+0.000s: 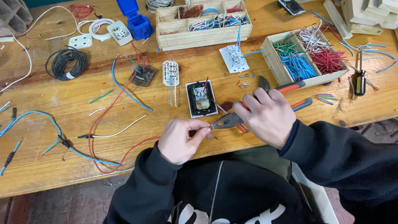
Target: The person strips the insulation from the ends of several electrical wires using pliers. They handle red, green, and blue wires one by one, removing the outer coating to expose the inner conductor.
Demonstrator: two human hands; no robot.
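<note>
Up at the bench's far edge, a long wooden box (203,35) holds tangled blue, white and red wires, while the divided wooden tray (277,62) at right keeps cut wire pieces sorted by colour: green, white, blue, red. Nearer the body, the right hand (267,118) is closed around a wire stripper (228,121), its grey metal head pointing left. The left hand (179,139) pinches a short red wire (194,132) at the tool's tip, just below a black-framed switch module (201,98).
</note>
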